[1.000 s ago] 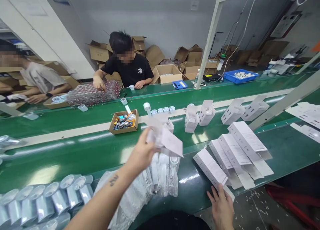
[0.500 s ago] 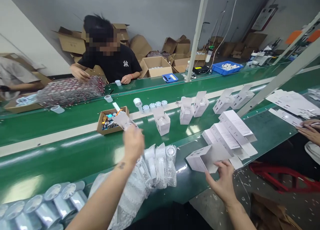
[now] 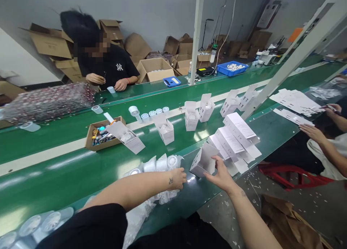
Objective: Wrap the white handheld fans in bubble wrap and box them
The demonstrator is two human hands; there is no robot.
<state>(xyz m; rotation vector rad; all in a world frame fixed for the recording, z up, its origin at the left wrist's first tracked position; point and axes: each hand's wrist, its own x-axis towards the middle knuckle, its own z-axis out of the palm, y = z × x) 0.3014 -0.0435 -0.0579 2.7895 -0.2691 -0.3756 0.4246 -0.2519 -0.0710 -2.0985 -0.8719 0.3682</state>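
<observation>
Carton [image 3: 204, 161] now half-erected in right hand [image 3: 221, 176] grip, fingers clasping its near edge. Left hand [image 3: 177, 178] has dropped its filled box [image 3: 127, 137] on the belt — now loosely curled on bagged fans [image 3: 159, 164] beside it.

Factory packing line: long green conveyor belt [image 3: 67, 169], rows of white cartons [image 3: 191, 116], stacked cardboard boxes [image 3: 154, 69], seated workers alongside.

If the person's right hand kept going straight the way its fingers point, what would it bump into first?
The right hand already touches the white carton. Carrying on, it would probably push into that box first; past it lie the bagged white parts near the left hand, though depth is unclear.
</observation>
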